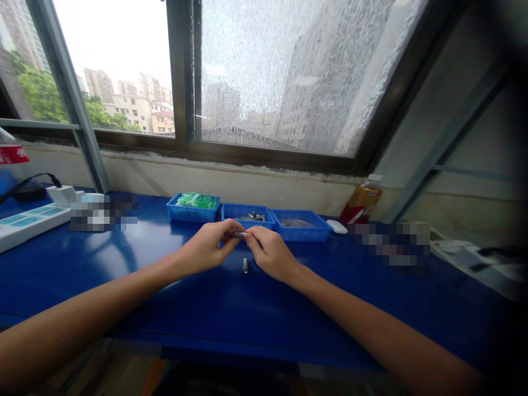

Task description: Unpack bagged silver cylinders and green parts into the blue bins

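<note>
Above the middle of the blue table [198,308], my left hand [214,242] and my right hand [270,250] meet fingertip to fingertip. Between them is a small grey metal piece [240,235], pinched from both sides; its exact kind is too small to make out. Just below my hands, a short metal cylinder [245,265] rests on the tabletop, touched by neither hand. Behind my hands stands a blue bin [248,209] with several metal parts in it.
A blue bin [193,215] of green packets stands left of centre, and another blue bin [303,234] with thin pieces to the right. Farther right are a white object [337,226] and a bottle [363,199]. A white power strip [35,223] lies at the left.
</note>
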{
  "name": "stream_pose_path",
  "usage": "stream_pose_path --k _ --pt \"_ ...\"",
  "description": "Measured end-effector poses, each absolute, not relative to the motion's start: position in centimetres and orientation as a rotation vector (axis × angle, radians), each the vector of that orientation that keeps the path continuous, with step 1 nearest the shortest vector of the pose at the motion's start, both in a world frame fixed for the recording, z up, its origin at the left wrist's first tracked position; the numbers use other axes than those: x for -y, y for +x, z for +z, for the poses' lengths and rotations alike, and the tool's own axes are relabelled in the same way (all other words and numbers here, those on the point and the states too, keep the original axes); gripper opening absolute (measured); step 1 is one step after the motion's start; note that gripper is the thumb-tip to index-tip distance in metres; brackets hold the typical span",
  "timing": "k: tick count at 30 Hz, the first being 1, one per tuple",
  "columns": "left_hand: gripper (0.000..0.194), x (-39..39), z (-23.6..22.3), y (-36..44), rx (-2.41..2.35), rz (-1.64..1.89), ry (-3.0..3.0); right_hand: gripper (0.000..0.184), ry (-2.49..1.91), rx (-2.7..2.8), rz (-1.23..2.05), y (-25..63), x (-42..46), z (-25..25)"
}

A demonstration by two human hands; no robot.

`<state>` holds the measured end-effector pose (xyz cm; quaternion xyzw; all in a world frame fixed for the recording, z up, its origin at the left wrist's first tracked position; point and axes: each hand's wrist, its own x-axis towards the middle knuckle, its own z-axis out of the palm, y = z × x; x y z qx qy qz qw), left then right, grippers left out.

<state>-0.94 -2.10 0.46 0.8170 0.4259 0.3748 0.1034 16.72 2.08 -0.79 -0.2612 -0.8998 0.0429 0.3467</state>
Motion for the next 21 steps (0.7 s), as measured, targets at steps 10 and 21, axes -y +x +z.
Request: stream_pose_path --k 10,21 --pt "0.03 2.4 1.0 -0.8 -1.418 1.049 2.325 0.016 -0.619 2.284 -0.143 16.8 -1.8 -0.6" --pt "0.034 3.1 -0.6 -0.3 -1.483 0.519 2.629 0.033 -1.121 2.236 -0.678 18.2 -6.2 1.1"
